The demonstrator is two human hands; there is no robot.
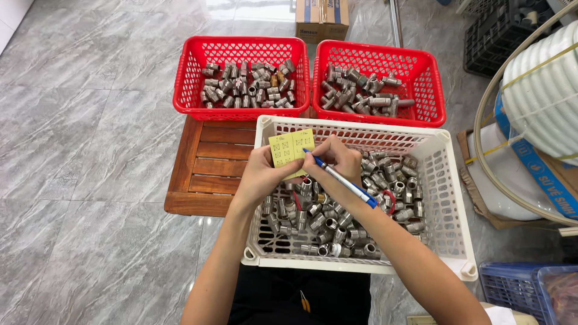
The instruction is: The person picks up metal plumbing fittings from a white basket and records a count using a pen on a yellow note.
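My left hand holds a small yellow note pad with hand-drawn marks, over a white plastic basket. My right hand grips a blue pen, its tip touching the pad. The white basket holds several silver metal pipe fittings. Both forearms reach in from the bottom of the view.
Two red baskets, the left one and the right one, hold more metal fittings behind the white basket. A wooden slatted platform lies under them on grey marble floor. White hose coil, cardboard box, black crate and blue crate stand around.
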